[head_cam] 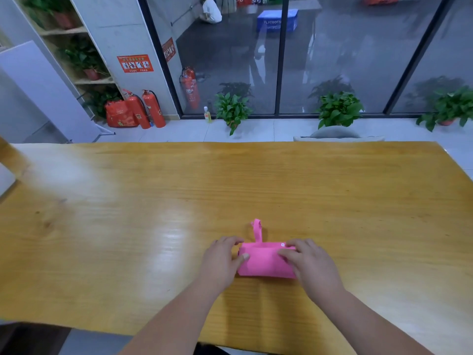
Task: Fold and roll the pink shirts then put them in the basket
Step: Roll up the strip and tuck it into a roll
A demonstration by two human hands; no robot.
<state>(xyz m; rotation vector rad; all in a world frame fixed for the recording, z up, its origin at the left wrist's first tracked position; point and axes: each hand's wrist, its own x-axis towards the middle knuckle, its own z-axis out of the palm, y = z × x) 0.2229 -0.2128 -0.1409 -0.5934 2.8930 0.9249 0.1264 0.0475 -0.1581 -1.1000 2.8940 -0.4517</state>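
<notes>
The pink shirt (263, 262) appears already folded and rolled into a compact bundle, with one narrow loop of fabric projecting from its far side; by this judgement, what remains is finishing the roll and transferring it to the basket, which is not in view. The table (153, 201) lies directly beneath the shirt. The left hand (222, 260) grips the shirt's left end with curled fingers and thumb on top, and the right hand (309, 265) curls over its right end.
</notes>
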